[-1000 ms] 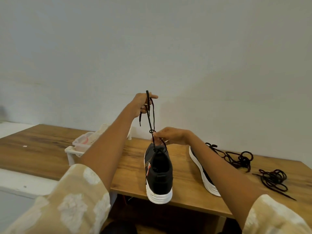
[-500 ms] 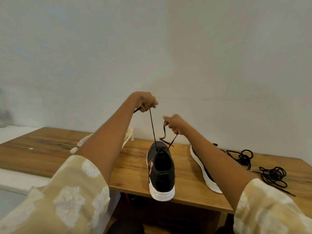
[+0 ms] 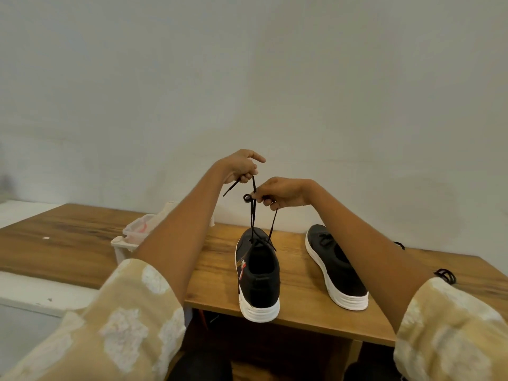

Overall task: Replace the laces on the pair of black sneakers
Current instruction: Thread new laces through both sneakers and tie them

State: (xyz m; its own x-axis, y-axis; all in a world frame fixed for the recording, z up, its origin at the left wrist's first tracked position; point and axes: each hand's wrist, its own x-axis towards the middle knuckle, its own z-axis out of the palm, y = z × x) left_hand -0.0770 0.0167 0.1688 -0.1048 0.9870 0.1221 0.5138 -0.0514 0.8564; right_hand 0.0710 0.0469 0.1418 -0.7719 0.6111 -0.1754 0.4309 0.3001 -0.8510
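Note:
A black sneaker [image 3: 258,273] with a white sole stands on the wooden table [image 3: 82,243], its heel over the front edge. Its black lace [image 3: 252,215] rises from the top eyelets in two strands. My left hand [image 3: 242,166] pinches one strand high above the shoe, the loose end hanging left. Slightly lower and to the right, my right hand [image 3: 283,192] pinches the other strand, with a small loop at its fingertips. The second black sneaker [image 3: 335,265] lies to the right, partly behind my right forearm.
A white plastic tray [image 3: 132,237] sits behind my left forearm on the table. Loose black laces [image 3: 445,274] show past my right arm near the table's right side. A plain wall stands behind the table.
My right hand rose from the shoe's tongue and now holds a lace strand up near my left hand. A small loop has formed between the hands.

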